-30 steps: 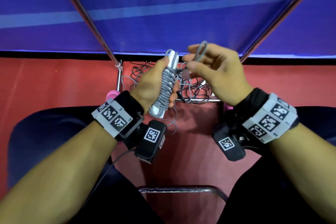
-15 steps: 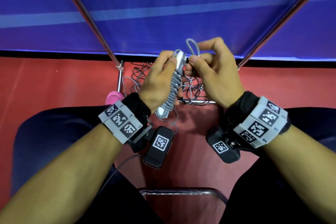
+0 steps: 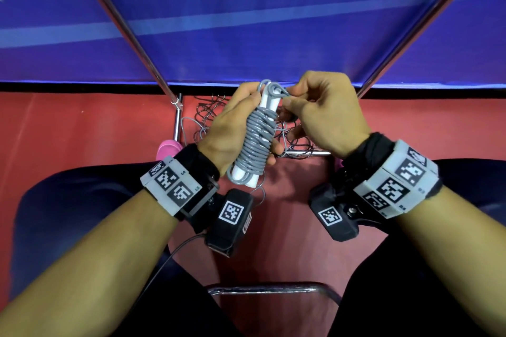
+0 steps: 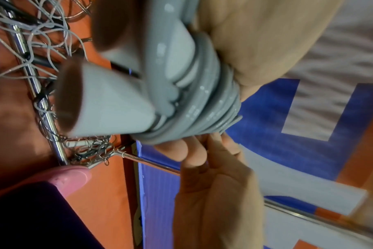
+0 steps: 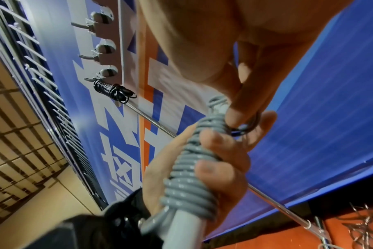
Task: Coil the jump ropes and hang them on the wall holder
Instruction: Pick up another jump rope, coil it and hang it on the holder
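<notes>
- A shiny chair bar (image 3: 271, 288) sits at 6 o'clock, closest to the person.
- The left hand (image 3: 232, 128) is in the middle of the head view. Its fingers are curled tight round the grey rope (image 3: 258, 139).
- The rope is wound many times round two white handles (image 3: 246, 178). The handle ends stick out at the 6 o'clock end of the bundle.
- The right hand (image 3: 328, 115) is at 3 o'clock from the bundle. Its thumb and finger pinch a small loop (image 3: 273, 89) of the rope at the 12 o'clock end.
- Below the hands is the red floor (image 3: 82, 131). A messy rope pile (image 4: 89, 149) lies there, tangled on a metal frame (image 3: 177, 123).
- A pink shoe (image 3: 167, 148) is at 9 o'clock from the left wrist.
- Past the floor stands a blue wall (image 3: 273, 44).
- In the right wrist view, the holder (image 5: 105, 42) is up on the wall at 11 o'clock. A coiled black rope (image 5: 109, 89) hangs from its end hook.
</notes>
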Tool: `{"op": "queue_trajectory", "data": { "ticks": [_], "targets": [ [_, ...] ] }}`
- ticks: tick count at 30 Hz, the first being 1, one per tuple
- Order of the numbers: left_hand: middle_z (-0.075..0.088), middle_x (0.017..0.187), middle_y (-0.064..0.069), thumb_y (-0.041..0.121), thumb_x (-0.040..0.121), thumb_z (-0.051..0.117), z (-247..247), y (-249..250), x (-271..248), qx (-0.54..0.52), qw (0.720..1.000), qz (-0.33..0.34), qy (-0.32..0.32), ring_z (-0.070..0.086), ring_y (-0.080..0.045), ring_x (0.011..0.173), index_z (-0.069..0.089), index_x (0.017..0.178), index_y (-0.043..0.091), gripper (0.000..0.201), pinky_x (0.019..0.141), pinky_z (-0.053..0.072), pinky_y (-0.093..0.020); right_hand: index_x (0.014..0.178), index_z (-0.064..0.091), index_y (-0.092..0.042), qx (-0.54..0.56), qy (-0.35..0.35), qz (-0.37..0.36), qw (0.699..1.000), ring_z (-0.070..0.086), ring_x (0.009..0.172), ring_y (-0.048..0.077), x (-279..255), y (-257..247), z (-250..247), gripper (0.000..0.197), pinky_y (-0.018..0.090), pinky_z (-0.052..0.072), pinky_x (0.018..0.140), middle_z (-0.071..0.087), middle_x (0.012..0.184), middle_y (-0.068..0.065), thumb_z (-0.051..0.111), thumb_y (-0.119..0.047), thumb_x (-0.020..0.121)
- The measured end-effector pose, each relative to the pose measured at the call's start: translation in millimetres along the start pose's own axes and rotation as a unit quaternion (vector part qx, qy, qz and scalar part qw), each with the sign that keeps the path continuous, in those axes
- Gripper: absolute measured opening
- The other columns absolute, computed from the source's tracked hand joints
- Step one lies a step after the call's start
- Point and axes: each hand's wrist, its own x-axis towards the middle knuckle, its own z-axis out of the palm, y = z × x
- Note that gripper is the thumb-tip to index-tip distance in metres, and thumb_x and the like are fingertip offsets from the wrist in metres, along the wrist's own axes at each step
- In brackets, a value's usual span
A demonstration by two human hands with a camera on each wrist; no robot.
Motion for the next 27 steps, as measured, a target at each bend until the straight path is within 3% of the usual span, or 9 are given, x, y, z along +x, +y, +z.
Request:
{"op": "queue_trajectory", "data": {
  "ticks": [4, 6, 8, 11, 13, 15, 18, 23, 27],
  "targets": [
    [0.058, 0.084, -0.018, 0.032, 0.11, 0.034, 0, 4, 2, -0.022, 1.0, -0.007, -0.004, 0.062, -0.03, 0.051, 0.051, 0.117, 0.025, 0.02, 0.045, 0.053, -0.035, 0.07, 0.055, -0.008, -0.003, 0.013, 0.009, 1.0, 0.07, 0.057, 0.023, -2, -1, 3, 0.022, 0.051, 0.06, 0.053, 0.066, 0.065, 0.016, 0.064, 0.001, 0.087],
    [0.059, 0.088, -0.019, 0.031, 0.109, 0.035, 0, 5, 4, -0.023, 1.0, -0.001, 0.001, 0.062, -0.03, 0.051, 0.051, 0.119, 0.026, 0.019, 0.045, 0.053, -0.035, 0.069, 0.055, -0.01, -0.021, 0.033, 0.004, 0.999, 0.069, 0.055, 0.018, -1, 0, 2, 0.021, 0.05, 0.06, 0.055, 0.064, 0.059, 0.004, 0.066, -0.003, 0.085],
    [0.061, 0.092, -0.018, 0.028, 0.109, 0.035, 2, 5, 4, -0.019, 1.0, 0.006, 0.001, 0.062, -0.03, 0.049, 0.05, 0.119, 0.026, 0.018, 0.043, 0.053, -0.034, 0.068, 0.056, -0.013, -0.068, 0.046, -0.014, 0.997, 0.07, 0.059, 0.024, 1, 2, 2, 0.016, 0.05, 0.059, 0.059, 0.061, 0.055, -0.005, 0.068, -0.016, 0.079],
    [0.059, 0.098, -0.02, 0.025, 0.109, 0.036, 2, 5, 5, -0.001, 1.0, 0.023, 0.003, 0.062, -0.031, 0.05, 0.049, 0.119, 0.026, 0.016, 0.044, 0.054, -0.035, 0.07, 0.06, -0.014, -0.123, 0.052, -0.049, 0.99, 0.068, 0.066, 0.033, 0, 0, 2, 0.014, 0.047, 0.057, 0.065, 0.066, 0.062, 0.005, 0.068, -0.023, 0.077],
    [0.06, 0.1, -0.023, 0.024, 0.109, 0.038, -1, 5, 6, 0.025, 0.999, 0.038, 0.007, 0.062, -0.032, 0.051, 0.048, 0.12, 0.024, 0.015, 0.046, 0.054, -0.037, 0.07, 0.063, -0.012, -0.166, 0.061, -0.084, 0.981, 0.066, 0.064, 0.03, -4, -2, 1, 0.015, 0.037, 0.053, 0.065, 0.067, 0.063, 0.007, 0.07, -0.018, 0.081],
    [0.062, 0.097, -0.022, 0.024, 0.109, 0.041, -2, 5, 6, 0.045, 0.998, 0.047, 0.014, 0.061, -0.032, 0.052, 0.048, 0.119, 0.024, 0.013, 0.048, 0.055, -0.038, 0.071, 0.064, -0.01, -0.184, 0.065, -0.112, 0.974, 0.065, 0.062, 0.026, -7, -2, 2, 0.015, 0.035, 0.051, 0.065, 0.068, 0.063, 0.005, 0.07, -0.017, 0.083],
    [0.065, 0.091, -0.016, 0.022, 0.109, 0.042, -5, 8, 7, 0.064, 0.996, 0.06, 0.021, 0.063, -0.032, 0.052, 0.05, 0.115, 0.024, 0.01, 0.052, 0.054, -0.039, 0.073, 0.064, -0.012, -0.145, 0.041, -0.13, 0.98, 0.067, 0.063, 0.028, -7, 2, 3, 0.018, 0.042, 0.054, 0.063, 0.07, 0.067, 0.006, 0.069, -0.023, 0.086],
    [0.069, 0.082, -0.009, 0.017, 0.108, 0.039, -9, 15, 4, 0.071, 0.996, 0.046, 0.004, 0.067, -0.03, 0.057, 0.049, 0.111, 0.02, 0.011, 0.051, 0.054, -0.037, 0.068, 0.061, -0.026, -0.065, 0.037, -0.125, 0.989, 0.069, 0.066, 0.03, -8, 7, 4, 0.022, 0.05, 0.056, 0.061, 0.072, 0.071, 0.004, 0.07, -0.034, 0.086],
    [0.065, 0.079, -0.011, 0.015, 0.108, 0.037, -9, 12, 4, 0.064, 0.997, 0.04, -0.002, 0.063, -0.029, 0.054, 0.05, 0.109, 0.015, 0.013, 0.047, 0.053, -0.035, 0.069, 0.061, -0.02, -0.061, 0.033, -0.104, 0.992, 0.069, 0.067, 0.035, -5, 9, 6, 0.024, 0.051, 0.056, 0.06, 0.072, 0.071, 0.008, 0.068, -0.039, 0.082]
  ]
}}
